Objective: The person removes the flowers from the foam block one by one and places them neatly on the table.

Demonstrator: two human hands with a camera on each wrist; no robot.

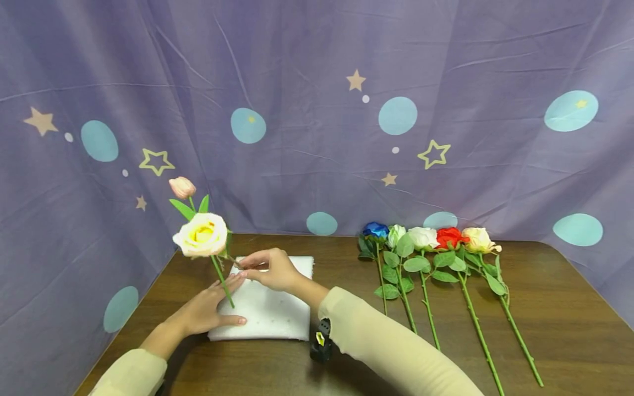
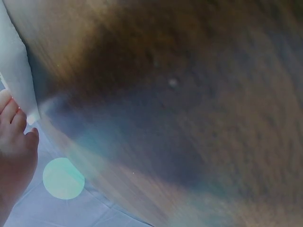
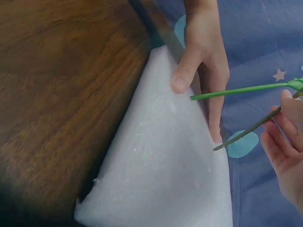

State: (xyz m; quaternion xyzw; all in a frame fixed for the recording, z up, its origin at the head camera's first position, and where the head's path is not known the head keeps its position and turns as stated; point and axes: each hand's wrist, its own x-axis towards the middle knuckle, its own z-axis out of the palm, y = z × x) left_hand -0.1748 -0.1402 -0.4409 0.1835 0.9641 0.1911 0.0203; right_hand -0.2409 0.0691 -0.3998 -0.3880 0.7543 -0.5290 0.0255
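Note:
A white foam block lies on the table at the left. My left hand rests on its left side, fingers extended and thumb apart. The green stem of a pink tulip stands at the block beside that hand. My right hand pinches the thin brown stem of a cream rose with a yellow centre. In the right wrist view this stem's lower end is at the block near the left fingertips; whether it is inside the foam, I cannot tell. The rose partly covers the tulip stem in the head view.
On the right of the wooden table lie several flowers in a row: a blue rose, a greenish-white one, a white rose, a red rose and a cream one. A patterned purple curtain hangs behind.

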